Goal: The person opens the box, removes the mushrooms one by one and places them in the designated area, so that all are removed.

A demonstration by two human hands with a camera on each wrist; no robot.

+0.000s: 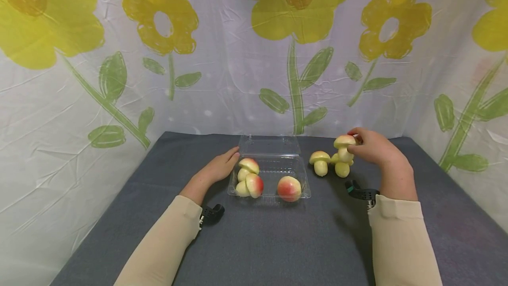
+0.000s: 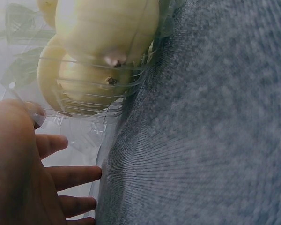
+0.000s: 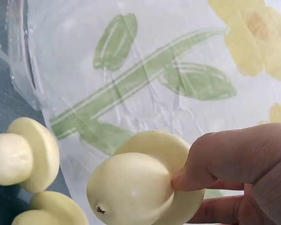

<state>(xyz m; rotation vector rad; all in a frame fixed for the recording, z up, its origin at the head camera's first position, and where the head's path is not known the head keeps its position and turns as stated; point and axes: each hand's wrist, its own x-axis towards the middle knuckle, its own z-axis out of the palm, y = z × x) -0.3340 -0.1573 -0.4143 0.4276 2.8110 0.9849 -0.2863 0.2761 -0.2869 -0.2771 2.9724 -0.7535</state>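
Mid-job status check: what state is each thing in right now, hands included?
Container: open
Lid: folded back
Left mushroom pair: in container, close together
Right mushroom: in container, apart from the pair
Held mushroom: pinched in right hand
Loose mushroom nearest container: on the table
Other loose mushroom: on the table, partly hidden
Left hand: fingers extended at container's left side
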